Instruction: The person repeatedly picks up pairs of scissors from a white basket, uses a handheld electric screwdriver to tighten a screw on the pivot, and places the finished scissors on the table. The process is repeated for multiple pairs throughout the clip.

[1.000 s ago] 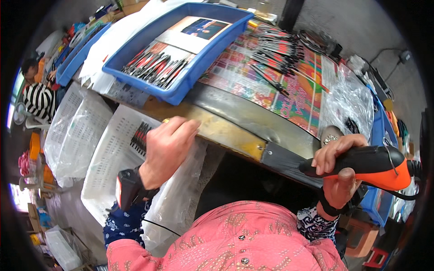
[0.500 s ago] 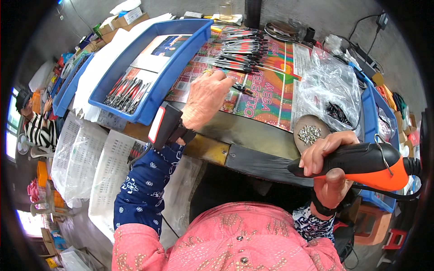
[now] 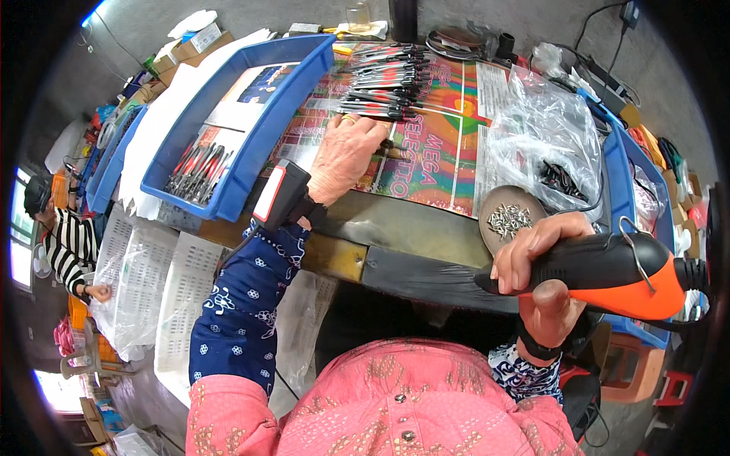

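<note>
My right hand [image 3: 544, 262] is wrapped round a black-and-orange electric screwdriver [image 3: 608, 275] with a wire hanging loop; its dark tip points left. Just beyond its fingers sits a round brown dish [image 3: 490, 237] of small silvery screws [image 3: 509, 220]. My left hand [image 3: 346, 156] is low over the table, back up, its fingers bent inward; what they hold, if anything, is hidden. Beside its fingertips a small dark fixture [image 3: 393, 147] shows. Past that hand lies a row of slim red-and-black pen-like pieces [image 3: 386, 80]. More such pieces [image 3: 199, 171] lie in the blue tray [image 3: 262, 140] at left.
A printed colourful sheet [image 3: 449, 171] covers the table. Clear plastic bags [image 3: 540, 137] with dark parts lie at right, next to a blue bin [image 3: 622, 182]. Sacks [image 3: 182, 289] hang at the left edge. A person in stripes [image 3: 70, 247] is far left; an orange stool [image 3: 633, 368] stands right.
My left hand has moved slightly away from me, closer to the row of pieces. The right hand keeps hold of the screwdriver. The view has shifted a little; the striped person's arm now reaches out.
</note>
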`<state>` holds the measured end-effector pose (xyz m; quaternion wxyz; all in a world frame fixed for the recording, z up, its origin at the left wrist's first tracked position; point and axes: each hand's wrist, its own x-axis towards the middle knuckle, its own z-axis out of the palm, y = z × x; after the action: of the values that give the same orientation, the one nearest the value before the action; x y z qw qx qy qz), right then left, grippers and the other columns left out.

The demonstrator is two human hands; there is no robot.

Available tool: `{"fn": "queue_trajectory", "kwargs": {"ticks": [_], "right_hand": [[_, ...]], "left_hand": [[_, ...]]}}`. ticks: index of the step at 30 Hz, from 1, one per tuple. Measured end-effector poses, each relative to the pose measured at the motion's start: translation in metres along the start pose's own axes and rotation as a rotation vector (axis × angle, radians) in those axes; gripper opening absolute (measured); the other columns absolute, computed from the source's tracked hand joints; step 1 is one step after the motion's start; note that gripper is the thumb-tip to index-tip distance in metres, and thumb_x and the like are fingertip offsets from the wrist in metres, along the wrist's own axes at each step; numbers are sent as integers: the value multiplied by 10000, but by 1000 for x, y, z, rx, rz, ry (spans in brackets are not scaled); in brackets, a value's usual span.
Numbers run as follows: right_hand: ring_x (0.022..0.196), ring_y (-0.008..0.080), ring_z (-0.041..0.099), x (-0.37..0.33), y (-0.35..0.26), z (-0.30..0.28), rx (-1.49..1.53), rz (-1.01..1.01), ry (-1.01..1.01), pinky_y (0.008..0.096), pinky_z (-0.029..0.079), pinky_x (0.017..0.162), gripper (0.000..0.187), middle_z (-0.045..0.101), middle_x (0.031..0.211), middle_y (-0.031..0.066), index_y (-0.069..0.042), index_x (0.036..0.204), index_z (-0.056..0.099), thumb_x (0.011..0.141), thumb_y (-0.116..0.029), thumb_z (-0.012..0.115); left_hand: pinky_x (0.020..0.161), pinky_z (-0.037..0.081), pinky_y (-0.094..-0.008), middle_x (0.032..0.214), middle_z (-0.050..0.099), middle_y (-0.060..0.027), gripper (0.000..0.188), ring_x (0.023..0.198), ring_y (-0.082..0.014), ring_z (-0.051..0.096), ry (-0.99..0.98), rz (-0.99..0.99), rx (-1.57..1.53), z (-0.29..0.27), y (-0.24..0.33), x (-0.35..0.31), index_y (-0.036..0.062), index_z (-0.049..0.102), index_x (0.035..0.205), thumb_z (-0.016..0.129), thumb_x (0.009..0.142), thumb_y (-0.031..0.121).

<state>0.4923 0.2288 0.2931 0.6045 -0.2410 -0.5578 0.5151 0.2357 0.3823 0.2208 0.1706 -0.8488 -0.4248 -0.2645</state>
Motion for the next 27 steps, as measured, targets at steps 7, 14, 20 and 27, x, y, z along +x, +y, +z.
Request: {"fn": "queue_trajectory", "kwargs": {"ticks": [7, 14, 20, 27], "right_hand": [[534, 144, 511, -1, -7, 3, -41, -43, -11, 290, 450, 559, 528, 489, 639, 38, -32, 949, 424, 748, -384, 761], [535, 143, 503, 1, -18, 1, -98, -25, -80, 299, 443, 580, 573, 480, 652, 25, -49, 972, 419, 751, -470, 739], [547, 147, 515, 1, -21, 13, -137, -7, -143, 305, 453, 593, 593, 481, 665, 28, -58, 987, 420, 755, -518, 714], [558, 149, 526, -2, -20, 30, -213, 54, -216, 310, 461, 600, 672, 487, 678, 29, -46, 1018, 426, 738, -599, 685]], "left_hand": [[634, 465, -417, 799, 604, -135, 196, 732, -334, 587, 123, -51, -234, -36, 26, -2, 49, 545, 989, 613, 806, 66], [439, 392, -189, 700, 588, -34, 138, 528, -44, 530, 9, -587, -993, -93, 100, -45, -27, 574, 972, 608, 842, 4], [413, 353, -164, 801, 652, -99, 238, 553, -84, 580, -213, -958, -1451, -117, 140, -85, -13, 456, 1103, 551, 911, 90], [461, 431, -209, 807, 641, -121, 173, 575, -127, 586, -150, -1199, -1845, -108, 170, -113, -5, 495, 1050, 555, 920, 94]]}}
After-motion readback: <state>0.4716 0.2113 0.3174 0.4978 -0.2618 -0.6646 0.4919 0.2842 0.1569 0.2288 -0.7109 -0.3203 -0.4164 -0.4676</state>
